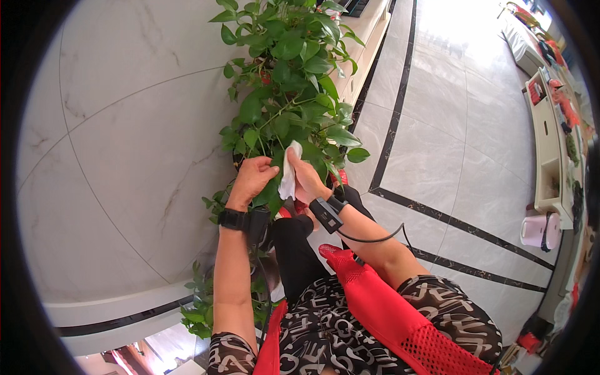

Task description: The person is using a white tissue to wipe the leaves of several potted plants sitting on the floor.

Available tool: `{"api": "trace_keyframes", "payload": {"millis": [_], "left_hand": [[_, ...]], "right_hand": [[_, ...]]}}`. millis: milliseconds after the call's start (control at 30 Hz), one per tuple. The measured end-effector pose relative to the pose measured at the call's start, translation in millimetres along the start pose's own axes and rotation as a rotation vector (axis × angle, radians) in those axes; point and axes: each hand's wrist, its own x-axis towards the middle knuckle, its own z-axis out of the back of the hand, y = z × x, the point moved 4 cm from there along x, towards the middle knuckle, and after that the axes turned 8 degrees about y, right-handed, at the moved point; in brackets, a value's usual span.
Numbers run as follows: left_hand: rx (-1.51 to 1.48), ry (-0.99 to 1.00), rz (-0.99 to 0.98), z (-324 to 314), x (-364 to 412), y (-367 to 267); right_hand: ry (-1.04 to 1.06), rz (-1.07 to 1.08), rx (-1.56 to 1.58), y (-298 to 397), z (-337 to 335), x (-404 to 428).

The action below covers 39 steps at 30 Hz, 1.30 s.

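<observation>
A leafy green pothos plant (286,70) fills the upper middle of the view, its vines trailing down in front of me. My right hand (304,178) holds a folded white cloth (289,173) against the lower leaves, with the thumb over it. Just left of the cloth, my left hand (255,179) has its thumb and fingertips together at a large green leaf (268,191); whether it pinches the leaf or a stem is hard to tell. Both wrists wear black straps with small devices.
A light cabinet (368,44) stands right behind the plant. Marble-look wall panels (140,154) rise at left. More foliage (199,314) is at lower left. A white shelf unit (546,154) and a pink bin (539,230) stand far right. A black cable hangs from my right wrist device.
</observation>
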Motion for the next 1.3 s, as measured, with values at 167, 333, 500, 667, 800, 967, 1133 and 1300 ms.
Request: {"api": "trace_keyframes", "payload": {"millis": [167, 333, 500, 667, 800, 967, 1133, 1300], "left_hand": [[-0.1, 0.046, -0.073, 3.5, -3.5, 14.0], [-0.085, 0.07, -0.019, -6.2, -1.8, 11.5], [-0.155, 0.019, -0.057, -0.2, 0.8, 18.7], [-0.139, 0.004, -0.044, -4.7, -0.4, 23.5], [-0.148, 0.031, -0.13, -12.9, 1.8, 11.3], [0.108, -0.192, -0.159, -1.2, 7.1, 29.4], [0.578, -0.37, -0.248, -6.9, -15.1, -9.1], [0.872, -0.356, -0.521, -13.5, -18.2, -7.0]], "right_hand": [[0.042, 0.091, -0.215, -6.1, -23.8, -3.6], [-0.222, 0.113, -0.171, 8.5, -0.6, 6.2], [0.031, 0.106, -0.331, 1.6, -5.4, -0.3], [0.055, -0.059, -0.187, -20.7, 4.6, -15.7], [-0.031, -0.024, -0.24, -16.9, 13.3, -12.5], [0.062, -0.141, -0.367, -4.4, 4.1, -30.4], [0.086, -0.113, -0.323, 46.6, 17.9, -78.3], [0.073, 0.17, -0.348, 128.3, 8.3, -97.4]]}}
